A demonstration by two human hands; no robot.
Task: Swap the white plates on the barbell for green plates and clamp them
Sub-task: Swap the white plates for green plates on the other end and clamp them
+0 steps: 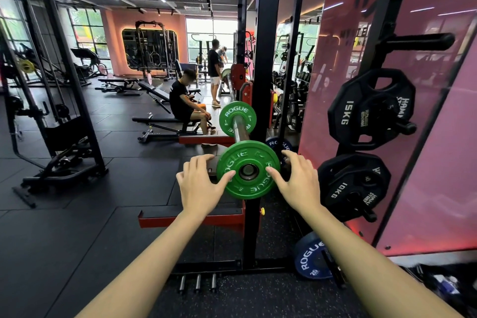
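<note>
Flanking green plate [233, 160], left hand [198, 184] and right hand [296, 183] grip it.

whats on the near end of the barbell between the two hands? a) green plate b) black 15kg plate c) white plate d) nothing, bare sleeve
A: a green plate marked ROGUE sits on the near end of the barbell, with the thumbs of the left hand and the right hand on its face.
</note>
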